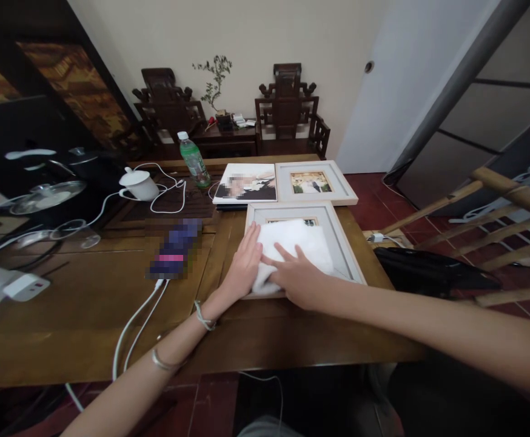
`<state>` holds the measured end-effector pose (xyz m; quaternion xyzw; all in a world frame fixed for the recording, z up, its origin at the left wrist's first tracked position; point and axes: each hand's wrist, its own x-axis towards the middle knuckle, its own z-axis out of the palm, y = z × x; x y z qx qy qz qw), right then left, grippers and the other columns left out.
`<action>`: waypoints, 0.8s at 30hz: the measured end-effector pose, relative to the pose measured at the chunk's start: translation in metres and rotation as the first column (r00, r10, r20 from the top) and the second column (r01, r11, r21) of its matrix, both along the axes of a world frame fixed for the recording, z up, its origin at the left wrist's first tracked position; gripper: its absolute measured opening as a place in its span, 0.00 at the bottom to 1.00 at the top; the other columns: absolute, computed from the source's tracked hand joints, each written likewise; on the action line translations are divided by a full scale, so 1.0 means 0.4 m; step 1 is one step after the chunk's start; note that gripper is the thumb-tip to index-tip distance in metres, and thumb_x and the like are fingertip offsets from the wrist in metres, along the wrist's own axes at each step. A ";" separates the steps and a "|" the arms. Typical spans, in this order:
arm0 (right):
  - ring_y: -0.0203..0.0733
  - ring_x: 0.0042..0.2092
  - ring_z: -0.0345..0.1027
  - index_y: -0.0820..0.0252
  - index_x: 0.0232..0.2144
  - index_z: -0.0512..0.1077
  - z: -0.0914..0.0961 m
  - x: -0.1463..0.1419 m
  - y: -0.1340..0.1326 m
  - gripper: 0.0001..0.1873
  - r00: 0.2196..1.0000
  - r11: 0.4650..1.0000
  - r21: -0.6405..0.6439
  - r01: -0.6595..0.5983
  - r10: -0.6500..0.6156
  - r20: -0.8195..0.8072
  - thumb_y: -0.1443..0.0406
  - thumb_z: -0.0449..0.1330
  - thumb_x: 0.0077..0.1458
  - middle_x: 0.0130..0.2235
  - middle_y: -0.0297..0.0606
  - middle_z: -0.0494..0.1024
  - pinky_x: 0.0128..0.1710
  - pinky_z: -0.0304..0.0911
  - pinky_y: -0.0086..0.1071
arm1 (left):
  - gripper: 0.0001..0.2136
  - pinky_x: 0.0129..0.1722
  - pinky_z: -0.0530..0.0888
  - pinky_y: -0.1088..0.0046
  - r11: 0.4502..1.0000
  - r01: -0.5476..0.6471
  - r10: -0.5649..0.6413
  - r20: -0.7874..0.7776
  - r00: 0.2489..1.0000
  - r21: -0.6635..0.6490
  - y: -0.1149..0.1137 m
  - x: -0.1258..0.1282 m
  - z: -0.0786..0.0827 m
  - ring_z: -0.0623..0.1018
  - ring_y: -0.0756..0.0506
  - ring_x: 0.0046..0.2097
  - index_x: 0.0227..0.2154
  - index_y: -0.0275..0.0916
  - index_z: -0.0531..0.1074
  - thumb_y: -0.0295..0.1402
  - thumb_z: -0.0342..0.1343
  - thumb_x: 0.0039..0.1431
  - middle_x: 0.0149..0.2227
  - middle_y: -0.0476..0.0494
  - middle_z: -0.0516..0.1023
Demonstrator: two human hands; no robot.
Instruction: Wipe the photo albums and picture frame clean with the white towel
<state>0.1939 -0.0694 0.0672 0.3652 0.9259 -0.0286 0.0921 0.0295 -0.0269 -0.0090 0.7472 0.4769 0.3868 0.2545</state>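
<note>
A white-framed picture (344, 252) lies flat on the wooden table (87, 315) in front of me. A white cloth (301, 243) covers most of its glass. My left hand (243, 264) rests flat on the frame's left edge, fingers stretched out, touching the cloth's side. My right hand (295, 276) lies on the cloth's near end, fingers spread and pressing it down. Behind this frame lie a second white frame (315, 182) and a frameless photo print (247, 182).
A green bottle (194, 161), a white lidded cup (138, 183) and white cables (137, 321) are on the table's left half, with a phone (174, 250) plugged in. Pots sit at far left. A bamboo rack (487, 230) and a black bag (429, 270) stand to the right.
</note>
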 end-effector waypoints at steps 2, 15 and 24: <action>0.67 0.65 0.40 0.59 0.48 0.73 -0.017 -0.011 0.061 0.25 1.000 0.998 0.054 0.024 -0.023 -0.010 0.78 0.55 0.48 0.67 0.43 0.49 0.54 0.52 0.68 | 0.24 0.66 0.48 0.56 1.000 0.024 -0.024 -0.004 1.000 0.013 -0.003 -0.001 0.001 0.48 0.42 0.68 0.65 0.39 0.51 0.40 0.35 0.69 0.69 0.40 0.46; 0.69 0.66 0.35 0.65 0.53 0.69 -0.018 -0.015 0.147 0.27 0.991 0.991 0.035 0.132 -0.131 -0.023 0.79 0.51 0.51 0.68 0.46 0.45 0.54 0.48 0.71 | 0.26 0.66 0.48 0.57 0.999 0.025 -0.023 -0.095 0.995 0.022 -0.006 -0.003 0.007 0.49 0.42 0.68 0.64 0.31 0.49 0.41 0.35 0.69 0.68 0.34 0.47; 0.59 0.65 0.47 0.60 0.49 0.71 0.134 0.072 -0.081 0.29 0.995 0.930 -0.356 0.092 -0.068 0.078 0.81 0.49 0.48 0.65 0.41 0.55 0.56 0.58 0.57 | 0.21 0.64 0.57 0.50 0.984 0.039 0.002 -0.227 0.974 0.173 0.016 -0.011 -0.016 0.59 0.38 0.65 0.56 0.32 0.65 0.37 0.39 0.68 0.61 0.32 0.65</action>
